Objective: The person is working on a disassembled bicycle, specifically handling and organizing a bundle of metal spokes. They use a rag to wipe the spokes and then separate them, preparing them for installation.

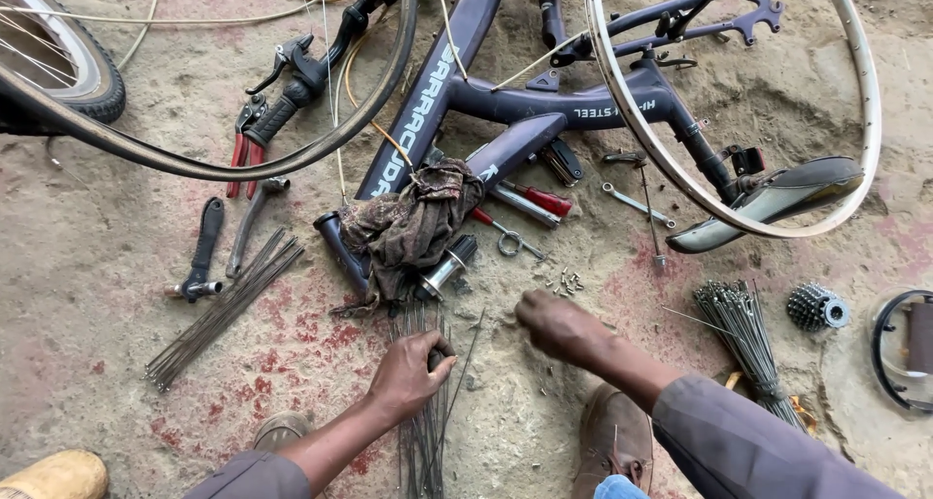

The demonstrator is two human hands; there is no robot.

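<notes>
My left hand (408, 371) is closed around the top of a bundle of thin steel spokes (424, 431) lying on the sandy ground. My right hand (556, 326) hovers fingers-down, blurred, just below a small scatter of spoke nipples (565, 283); I cannot tell whether it holds anything. A wheel hub (447, 266) lies just above the spokes beside a dark rag (413, 225). An upturned purple bicycle frame (457, 81) lies beyond.
A bare silver rim (865, 81) leans at the upper right over a saddle (777, 203). More spoke bundles lie at the left (225, 309) and right (743, 329). Red pliers (243, 154), wrenches, a screwdriver (533, 200), a cog cluster (816, 308) and a tyre (194, 161) surround me.
</notes>
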